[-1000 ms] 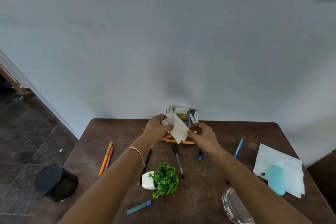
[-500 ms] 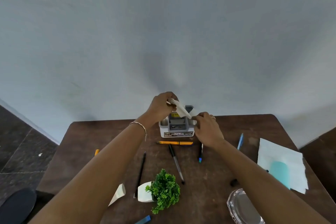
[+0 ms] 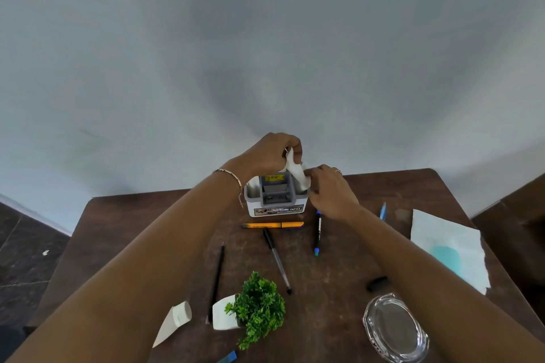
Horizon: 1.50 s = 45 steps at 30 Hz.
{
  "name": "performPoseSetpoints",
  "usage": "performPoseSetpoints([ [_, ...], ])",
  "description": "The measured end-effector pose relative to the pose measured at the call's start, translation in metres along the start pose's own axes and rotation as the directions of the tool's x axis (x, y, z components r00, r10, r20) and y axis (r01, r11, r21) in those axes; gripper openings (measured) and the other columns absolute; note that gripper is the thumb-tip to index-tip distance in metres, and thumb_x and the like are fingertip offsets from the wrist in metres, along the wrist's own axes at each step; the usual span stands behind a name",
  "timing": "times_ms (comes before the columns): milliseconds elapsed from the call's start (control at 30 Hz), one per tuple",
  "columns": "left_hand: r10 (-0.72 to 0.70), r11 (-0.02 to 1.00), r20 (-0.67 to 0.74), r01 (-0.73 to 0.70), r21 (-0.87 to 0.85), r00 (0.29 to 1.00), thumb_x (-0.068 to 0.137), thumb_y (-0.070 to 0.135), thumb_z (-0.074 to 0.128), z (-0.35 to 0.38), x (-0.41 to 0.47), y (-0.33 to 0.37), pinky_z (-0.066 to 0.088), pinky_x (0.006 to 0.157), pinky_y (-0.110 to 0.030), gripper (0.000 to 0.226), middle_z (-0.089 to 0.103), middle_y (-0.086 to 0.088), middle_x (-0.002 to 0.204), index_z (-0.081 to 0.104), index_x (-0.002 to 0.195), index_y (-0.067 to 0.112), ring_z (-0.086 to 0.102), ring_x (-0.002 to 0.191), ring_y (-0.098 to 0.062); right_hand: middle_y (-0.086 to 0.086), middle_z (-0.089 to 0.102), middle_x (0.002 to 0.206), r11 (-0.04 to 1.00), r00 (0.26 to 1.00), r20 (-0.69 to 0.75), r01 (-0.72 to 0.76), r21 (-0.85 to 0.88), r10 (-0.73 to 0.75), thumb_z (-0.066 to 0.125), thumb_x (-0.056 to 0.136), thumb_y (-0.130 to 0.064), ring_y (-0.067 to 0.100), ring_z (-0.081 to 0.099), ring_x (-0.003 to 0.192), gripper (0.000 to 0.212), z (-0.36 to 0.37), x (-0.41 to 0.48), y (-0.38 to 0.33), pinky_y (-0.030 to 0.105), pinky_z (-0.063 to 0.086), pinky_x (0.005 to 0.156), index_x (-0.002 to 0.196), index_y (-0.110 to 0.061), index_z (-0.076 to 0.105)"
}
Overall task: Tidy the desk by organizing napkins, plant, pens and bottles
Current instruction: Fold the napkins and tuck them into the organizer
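A white and grey desk organizer [image 3: 277, 209] stands at the back middle of the brown table [image 3: 124, 233]. My left hand [image 3: 268, 156] and my right hand [image 3: 330, 194] both pinch a folded white napkin [image 3: 298, 174] over the organizer's right compartment, its lower end inside. Another napkin [image 3: 253, 184] stands in the left compartment. A small green plant [image 3: 259, 306] in a white pot lies tipped over near the front. Loose on the table lie an orange pen [image 3: 272, 225], black pens [image 3: 277, 262] [image 3: 216, 277] and blue-tipped pens [image 3: 317, 233] [image 3: 382, 211].
A large white napkin [image 3: 448, 244] covers a teal bottle at the right. A glass ashtray [image 3: 395, 330] sits front right, a black cap [image 3: 377, 283] beside it. A white tube [image 3: 174, 321] lies front left, and a blue object [image 3: 228, 357] at the front edge. The wall is right behind the organizer.
Both hands carried the folded napkin from in front of the organizer up over it and lowered it into the right compartment. The camera view shifted toward the table's back.
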<state>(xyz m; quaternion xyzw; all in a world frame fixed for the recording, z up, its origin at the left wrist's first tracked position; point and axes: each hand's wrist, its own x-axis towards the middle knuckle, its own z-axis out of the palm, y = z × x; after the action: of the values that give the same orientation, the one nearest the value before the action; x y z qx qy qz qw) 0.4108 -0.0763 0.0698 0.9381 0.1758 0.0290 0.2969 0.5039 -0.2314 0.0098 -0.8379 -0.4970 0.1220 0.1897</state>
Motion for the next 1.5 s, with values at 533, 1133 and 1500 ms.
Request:
performPoseSetpoints([
  [533, 0.054, 0.981, 0.14, -0.078, 0.175, 0.989, 0.071, -0.019, 0.045, -0.002, 0.022, 0.009, 0.044, 0.065, -0.031, 0.04, 0.066, -0.008, 0.092, 0.065, 0.082, 0.014, 0.055, 0.08, -0.025, 0.006, 0.06, 0.122, 0.991, 0.998, -0.04, 0.049, -0.123, -0.054, 0.059, 0.086, -0.021, 0.025, 0.054, 0.112, 0.038, -0.01, 0.003, -0.007, 0.038, 0.044, 0.095, 0.124, -0.015, 0.059],
  [1133, 0.017, 0.989, 0.059, -0.026, 0.143, 0.998, 0.075, -0.02, 0.046, 0.016, 0.023, -0.002, 0.039, 0.065, -0.022, 0.04, 0.067, -0.009, 0.096, 0.064, 0.091, 0.012, 0.056, 0.079, -0.017, 0.003, 0.06, 0.102, 0.993, 0.981, -0.196, -0.016, -0.115, -0.007, 0.061, 0.084, -0.035, 0.023, 0.058, 0.096, 0.021, 0.0, 0.003, -0.011, 0.037, 0.044, 0.084, 0.094, -0.018, 0.067],
  [1500, -0.281, 0.914, -0.232, 0.186, -0.362, 0.931, 0.093, 0.0, 0.046, 0.031, 0.006, -0.012, 0.054, 0.086, -0.032, 0.028, 0.068, -0.008, 0.107, 0.062, 0.11, 0.013, 0.064, 0.09, -0.017, -0.003, 0.06, 0.092, 0.993, 0.968, -0.222, -0.118, 0.004, 0.116, 0.068, 0.076, -0.042, 0.019, 0.058, 0.088, 0.036, 0.011, 0.002, -0.008, 0.036, 0.04, 0.081, 0.096, -0.021, 0.047],
])
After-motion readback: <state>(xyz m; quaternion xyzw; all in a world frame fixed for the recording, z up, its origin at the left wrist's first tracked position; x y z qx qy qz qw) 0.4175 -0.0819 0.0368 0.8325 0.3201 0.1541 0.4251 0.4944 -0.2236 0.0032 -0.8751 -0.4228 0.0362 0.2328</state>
